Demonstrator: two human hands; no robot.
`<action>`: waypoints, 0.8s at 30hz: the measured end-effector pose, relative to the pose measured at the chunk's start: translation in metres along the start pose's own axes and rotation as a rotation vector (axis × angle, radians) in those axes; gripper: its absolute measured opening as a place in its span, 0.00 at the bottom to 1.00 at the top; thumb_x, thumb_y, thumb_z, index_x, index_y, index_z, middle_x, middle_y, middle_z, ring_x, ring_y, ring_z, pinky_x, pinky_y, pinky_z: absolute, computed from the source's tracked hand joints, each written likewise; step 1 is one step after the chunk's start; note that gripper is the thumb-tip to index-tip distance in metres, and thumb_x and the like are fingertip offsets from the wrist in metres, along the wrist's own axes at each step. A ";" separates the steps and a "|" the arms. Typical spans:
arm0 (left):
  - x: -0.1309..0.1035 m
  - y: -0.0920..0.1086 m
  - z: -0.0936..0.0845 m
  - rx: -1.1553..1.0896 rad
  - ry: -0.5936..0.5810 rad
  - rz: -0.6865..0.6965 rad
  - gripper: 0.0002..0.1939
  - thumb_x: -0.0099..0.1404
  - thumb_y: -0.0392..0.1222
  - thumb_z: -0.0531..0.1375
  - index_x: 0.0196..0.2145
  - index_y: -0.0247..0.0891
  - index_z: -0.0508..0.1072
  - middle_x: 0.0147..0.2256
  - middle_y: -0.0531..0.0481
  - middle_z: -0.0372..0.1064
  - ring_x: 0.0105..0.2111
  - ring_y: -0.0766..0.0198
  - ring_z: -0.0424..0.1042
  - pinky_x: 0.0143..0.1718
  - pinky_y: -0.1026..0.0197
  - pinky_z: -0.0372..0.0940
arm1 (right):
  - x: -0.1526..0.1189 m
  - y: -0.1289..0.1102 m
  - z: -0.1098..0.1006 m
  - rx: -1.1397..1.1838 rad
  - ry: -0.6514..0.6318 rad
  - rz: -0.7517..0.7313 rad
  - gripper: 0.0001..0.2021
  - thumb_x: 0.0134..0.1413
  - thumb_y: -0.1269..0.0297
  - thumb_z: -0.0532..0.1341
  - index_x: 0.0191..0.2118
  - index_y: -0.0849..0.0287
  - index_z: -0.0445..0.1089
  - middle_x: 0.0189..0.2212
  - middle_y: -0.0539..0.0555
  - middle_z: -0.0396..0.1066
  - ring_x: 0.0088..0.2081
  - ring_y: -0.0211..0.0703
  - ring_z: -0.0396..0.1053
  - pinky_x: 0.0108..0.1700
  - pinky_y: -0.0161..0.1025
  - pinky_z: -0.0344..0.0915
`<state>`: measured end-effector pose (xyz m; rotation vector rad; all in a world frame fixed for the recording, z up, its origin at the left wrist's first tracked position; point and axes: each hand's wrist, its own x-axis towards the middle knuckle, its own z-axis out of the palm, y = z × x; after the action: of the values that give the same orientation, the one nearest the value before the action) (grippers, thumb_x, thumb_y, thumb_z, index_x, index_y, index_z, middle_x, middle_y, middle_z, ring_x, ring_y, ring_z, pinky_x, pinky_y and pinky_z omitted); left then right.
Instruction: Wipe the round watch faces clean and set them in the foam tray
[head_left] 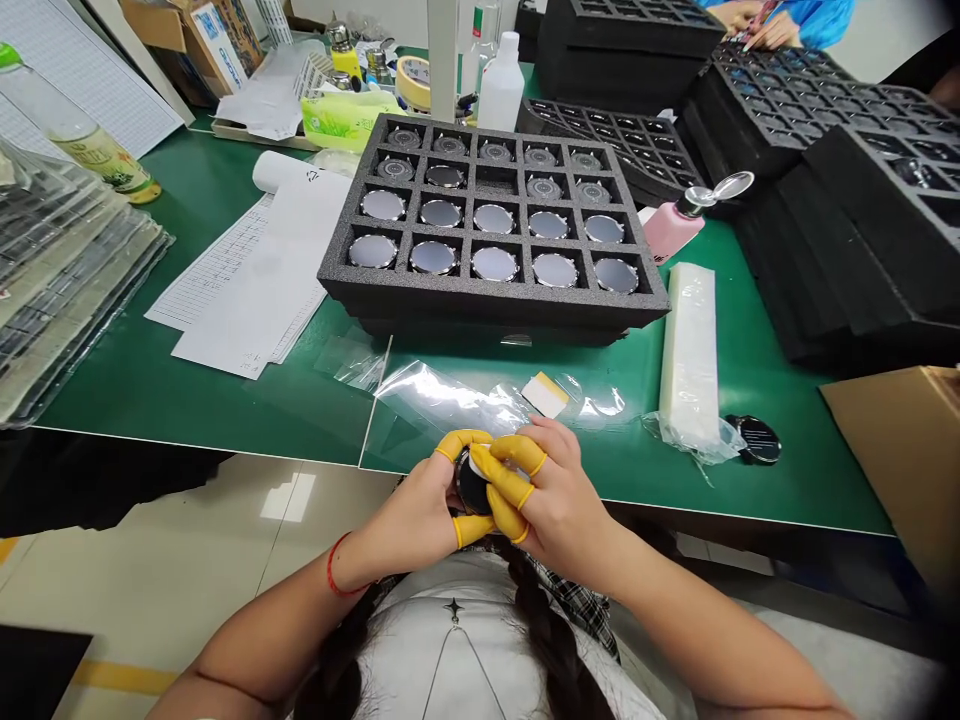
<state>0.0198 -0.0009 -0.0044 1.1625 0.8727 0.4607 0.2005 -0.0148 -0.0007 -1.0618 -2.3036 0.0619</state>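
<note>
Between my two hands, just off the table's front edge, is a round dark watch case [472,488]. My left hand [427,505] grips its left rim, with yellow finger cots on thumb and finger. My right hand [544,490], also in yellow finger cots, pinches something white and small against the face of the case; its shape is mostly hidden by the fingers. Beyond them stands a black foam tray [487,285] of round watch cases, some shiny-faced, some dark. One compartment [496,180] in its second row from the back holds no case.
Clear film [450,395] and a white-and-yellow card [546,394] lie before the tray. Right of it are a pink bottle [675,228], a wrapped white block [688,350] and a black round item [757,440]. Papers [247,290] lie left. Another person's hands [761,25] show at back right.
</note>
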 end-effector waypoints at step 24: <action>-0.002 0.009 -0.004 0.064 0.048 0.010 0.27 0.56 0.38 0.68 0.50 0.43 0.62 0.39 0.52 0.68 0.35 0.65 0.70 0.35 0.63 0.68 | -0.018 0.035 -0.023 0.154 0.058 0.037 0.23 0.56 0.77 0.58 0.53 0.43 0.68 0.34 0.50 0.70 0.41 0.45 0.63 0.50 0.49 0.61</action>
<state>0.0164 0.0033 0.0036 1.2191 0.9288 0.4732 0.2459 -0.0079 -0.0002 -1.0145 -2.1889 0.2163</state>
